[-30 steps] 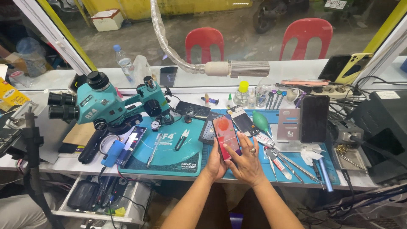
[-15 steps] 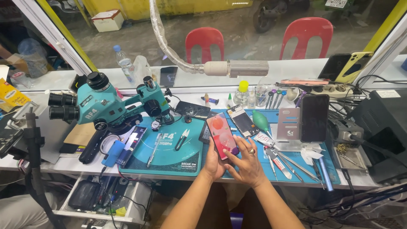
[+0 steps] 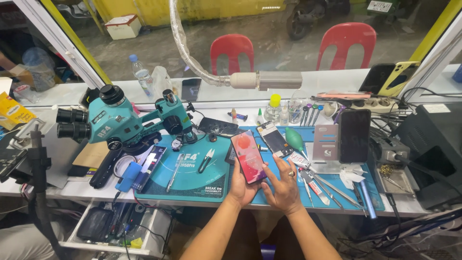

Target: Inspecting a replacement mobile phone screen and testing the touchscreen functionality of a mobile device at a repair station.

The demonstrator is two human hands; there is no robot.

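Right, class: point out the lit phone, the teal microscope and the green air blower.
lit phone (image 3: 248, 156), head view, middle of its red screen
teal microscope (image 3: 118, 120), head view, its head housing
green air blower (image 3: 294, 138), head view, its bulb

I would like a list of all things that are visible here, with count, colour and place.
phone: one, lit red screen, held over the mat
microscope: one, teal, left on the bench
work mat: one, teal, bench centre
tweezers: one, black, on the mat
opened phone: one, dark, behind the held phone
dark phone: one, black, upright on a stand, right
chairs: two, red, outside the window
bottle: one, clear, window ledge
left hand: holds the phone from below
right hand: fingers at the phone's right edge
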